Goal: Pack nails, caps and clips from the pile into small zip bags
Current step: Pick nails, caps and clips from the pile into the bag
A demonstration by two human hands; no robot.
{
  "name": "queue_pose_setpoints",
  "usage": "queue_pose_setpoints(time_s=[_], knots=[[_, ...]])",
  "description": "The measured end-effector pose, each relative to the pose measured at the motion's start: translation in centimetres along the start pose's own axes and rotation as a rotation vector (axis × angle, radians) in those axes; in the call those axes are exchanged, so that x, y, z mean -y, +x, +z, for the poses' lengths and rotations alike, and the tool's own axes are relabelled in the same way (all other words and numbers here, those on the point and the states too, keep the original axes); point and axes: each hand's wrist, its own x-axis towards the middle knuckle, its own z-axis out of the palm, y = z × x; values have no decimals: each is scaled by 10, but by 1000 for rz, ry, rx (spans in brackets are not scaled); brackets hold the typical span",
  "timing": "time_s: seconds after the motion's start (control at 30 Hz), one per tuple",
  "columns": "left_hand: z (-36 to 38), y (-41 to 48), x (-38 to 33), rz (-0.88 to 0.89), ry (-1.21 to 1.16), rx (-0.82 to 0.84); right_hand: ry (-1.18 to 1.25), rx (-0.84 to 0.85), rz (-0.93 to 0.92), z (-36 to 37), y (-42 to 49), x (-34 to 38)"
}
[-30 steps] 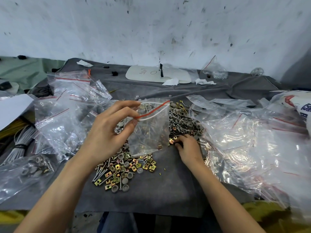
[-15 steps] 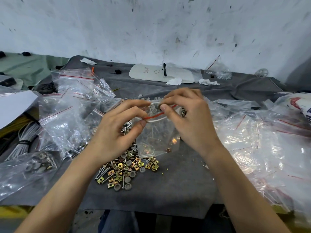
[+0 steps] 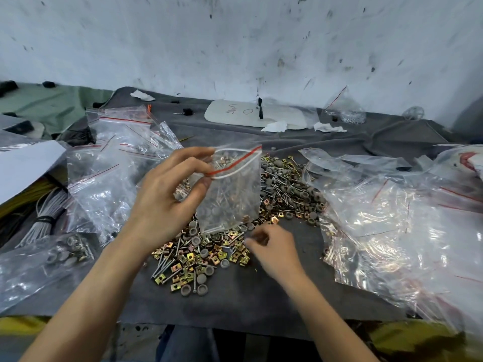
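Observation:
My left hand (image 3: 167, 202) pinches the top left corner of a small clear zip bag (image 3: 232, 194) with a red seal line and holds it upright above the pile, its mouth gaping. Several nails, grey caps and a few brass clips lie inside it. The pile (image 3: 198, 259) of brass clips, grey caps and nails spreads over the grey cloth (image 3: 235, 304) beneath and behind the bag. My right hand (image 3: 274, 249) is low at the pile's right edge, blurred, fingers curled. Whether it holds a piece is not visible.
Empty zip bags (image 3: 112, 163) are heaped at the left and a larger heap of bags (image 3: 392, 226) at the right. A filled bag (image 3: 65, 252) lies at the lower left beside a white cable bundle (image 3: 44, 218). A white board (image 3: 253, 116) lies by the wall.
My right hand has left the bag's mouth and dropped to the pile's right edge. My left hand still holds the bag, now a little higher.

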Motion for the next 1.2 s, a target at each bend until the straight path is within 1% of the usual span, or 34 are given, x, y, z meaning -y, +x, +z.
queue_pose_setpoints(time_s=[0.03,0.1,0.3,0.37,0.43,0.53,0.6,0.67,0.73,0.8,0.83,0.97,1.03,1.1,1.13,1.17,1.2], knots=[[0,0,0,-3,4,1,-59,42,7,8,0,-4],[1,0,0,-8,12,7,-153,66,22,17,-1,-6],[1,0,-1,-5,14,6,-168,89,22,19,2,-4],[1,0,-1,-6,12,12,-61,82,36,19,3,-5],[2,-1,-2,-8,6,21,138,39,58,14,4,-8],[0,-2,-2,-12,2,28,395,-74,58,-5,4,-10],[0,-3,-2,-12,-3,35,531,-181,40,-22,2,-6],[2,-3,-3,11,2,73,636,-309,-46,-45,-2,7],[7,-4,-6,54,34,133,705,-411,-228,-71,-5,31],[11,-4,-8,75,46,186,672,-458,-415,-90,-8,59],[13,-4,-10,78,45,206,592,-459,-478,-94,-8,71],[16,-2,-12,86,57,219,168,-381,-568,-91,-9,90],[13,-1,-11,59,57,177,89,-474,-617,-89,-8,83],[9,-1,-9,26,68,126,118,-635,-609,-86,-8,70],[6,-1,-7,18,83,103,143,-701,-574,-82,-8,63],[4,0,-5,13,100,82,164,-737,-522,-76,-9,55],[2,0,-3,9,115,64,173,-731,-463,-68,-10,48]])
